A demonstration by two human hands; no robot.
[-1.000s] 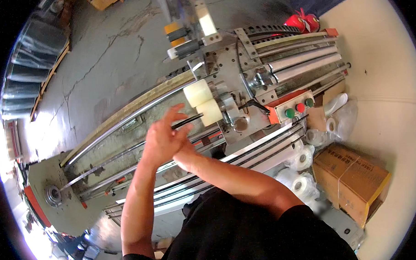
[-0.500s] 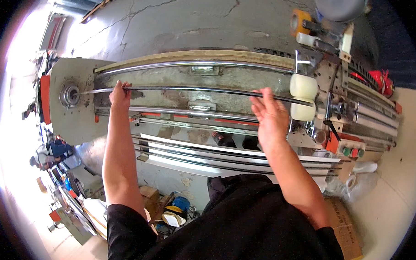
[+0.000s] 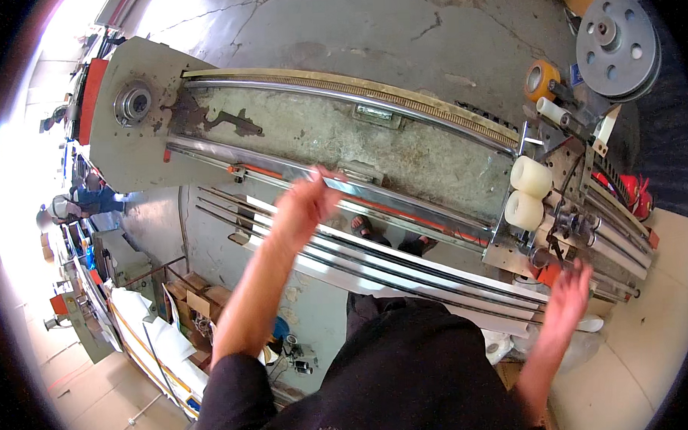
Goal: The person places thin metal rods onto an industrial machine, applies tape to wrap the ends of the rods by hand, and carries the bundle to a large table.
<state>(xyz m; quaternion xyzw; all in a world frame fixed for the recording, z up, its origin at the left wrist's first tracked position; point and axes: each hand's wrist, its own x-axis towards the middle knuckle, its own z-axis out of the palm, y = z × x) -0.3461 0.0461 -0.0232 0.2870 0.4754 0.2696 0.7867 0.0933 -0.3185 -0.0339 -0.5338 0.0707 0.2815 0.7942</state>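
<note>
1. Both hands are held well apart on either side of the dark rods point(image 3: 437, 268). The left hand point(image 3: 309, 205), blurred, is raised on the far side, with its fingers bent; whether anything is gripped cannot be told. The right hand point(image 3: 568, 298) is held just beyond the rods' right ends, with its fingers loosely parted and nothing seen between them.
2. The rods are laid side by side along a white panel point(image 3: 507, 324). Their long axis is directed from upper left to lower right, and their middle stretch is crossed by the left forearm. Their right ends are approached more closely by the right hand.
3. Beyond the rods, a polished near rail point(image 3: 435, 209) is seen roughly parallel to them; contact with the left hand cannot be judged.
4. Farther out, the machine bed point(image 3: 303, 133) is bounded by a round socket point(image 3: 133, 103) at left and two cream rollers point(image 3: 530, 176) at right.
5. At upper right, a grey spool point(image 3: 617, 42) is shown.
</note>
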